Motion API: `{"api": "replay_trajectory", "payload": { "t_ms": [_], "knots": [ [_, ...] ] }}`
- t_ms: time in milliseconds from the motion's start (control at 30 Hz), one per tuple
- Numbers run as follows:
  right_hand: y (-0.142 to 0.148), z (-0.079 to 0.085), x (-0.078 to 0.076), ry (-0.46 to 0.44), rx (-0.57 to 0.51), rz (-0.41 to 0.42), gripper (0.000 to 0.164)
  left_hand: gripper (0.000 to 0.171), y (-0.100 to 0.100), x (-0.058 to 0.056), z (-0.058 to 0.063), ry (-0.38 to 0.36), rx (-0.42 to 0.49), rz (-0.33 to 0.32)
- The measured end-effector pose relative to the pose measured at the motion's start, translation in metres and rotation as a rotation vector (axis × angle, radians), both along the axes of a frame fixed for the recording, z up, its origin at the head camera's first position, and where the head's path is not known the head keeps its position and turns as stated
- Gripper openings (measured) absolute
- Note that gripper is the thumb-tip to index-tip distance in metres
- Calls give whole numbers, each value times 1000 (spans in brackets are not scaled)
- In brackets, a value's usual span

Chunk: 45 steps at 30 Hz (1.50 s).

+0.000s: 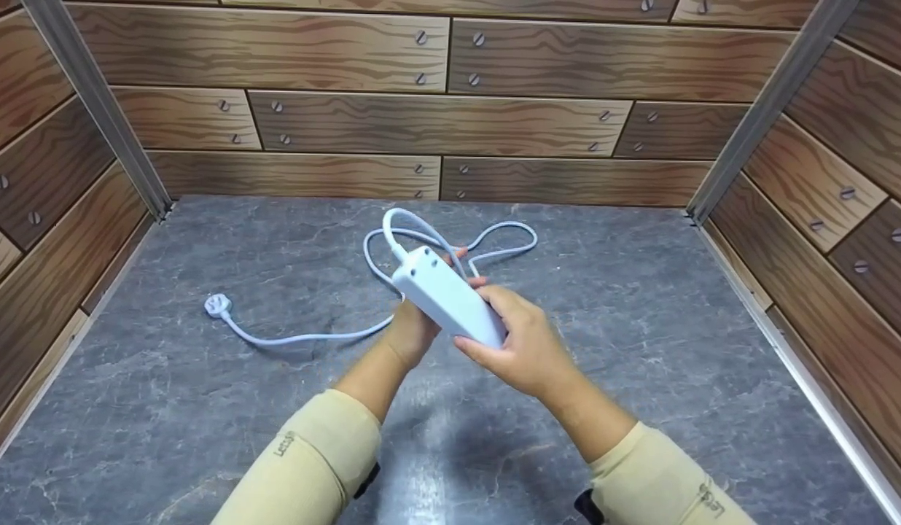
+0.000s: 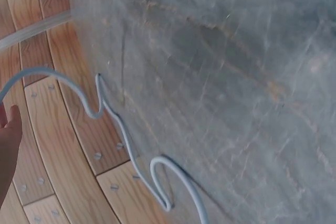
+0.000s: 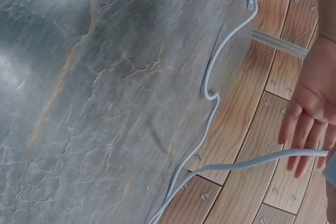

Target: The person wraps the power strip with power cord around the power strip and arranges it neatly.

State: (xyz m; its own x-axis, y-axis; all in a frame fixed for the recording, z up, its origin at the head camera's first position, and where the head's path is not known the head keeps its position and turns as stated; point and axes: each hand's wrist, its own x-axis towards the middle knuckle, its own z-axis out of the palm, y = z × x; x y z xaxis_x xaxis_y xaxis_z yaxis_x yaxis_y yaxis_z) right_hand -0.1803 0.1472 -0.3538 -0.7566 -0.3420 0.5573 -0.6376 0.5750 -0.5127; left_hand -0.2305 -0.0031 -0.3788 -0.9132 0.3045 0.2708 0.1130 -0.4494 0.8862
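A white power strip [image 1: 454, 302] is held tilted above the table, its far end with small dark holes pointing up and left. My right hand [image 1: 527, 335] grips the near end, thumb on the near side. My left hand [image 1: 412, 332] is under and behind the strip, which hides much of it. In the right wrist view that left hand [image 3: 310, 103] shows its palm and straight fingers, with the white cord [image 3: 252, 162] passing across them. One corner of the strip [image 3: 329, 172] shows at the right edge. From its far end, the cord loops back onto the table.
The plug [image 1: 217, 305] lies on the left of the grey marbled tabletop [image 1: 640, 328]. Cord loops [image 1: 520, 226] lie beyond the hands. Wood-patterned walls [image 1: 443, 124] with metal corner posts [image 1: 100, 109] enclose the back and sides.
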Motion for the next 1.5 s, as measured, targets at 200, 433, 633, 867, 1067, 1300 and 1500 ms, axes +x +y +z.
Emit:
{"api": "replay_trajectory", "payload": {
  "t_ms": [200, 433, 633, 867, 1067, 1300, 1500],
  "knots": [
    [-3, 6, 1, -18, -83, -6, 39, 87, 4, 9, -13, 26, -211, -13],
    [-7, 17, 2, -62, -281, 18, 37, 38, 11, 13, -24, 101, -516, -58],
    [-7, 30, 3, -60, -426, 32, 37, 27, 14, 10, -36, 249, -721, -23],
    [-2, 41, 6, -2, -516, 23, 38, 24, 8, 6, -52, 464, -877, 20],
    [3, 40, 1, 96, -342, -50, 41, 20, 7, 10, -52, 621, -1082, 42],
    [12, 29, -10, 314, 120, -187, 50, 25, 11, 25, -50, 860, -1391, 60],
    [26, 27, -16, 360, 369, -269, 47, 33, 5, 29, -49, 973, -1535, 57]
  ]
}}
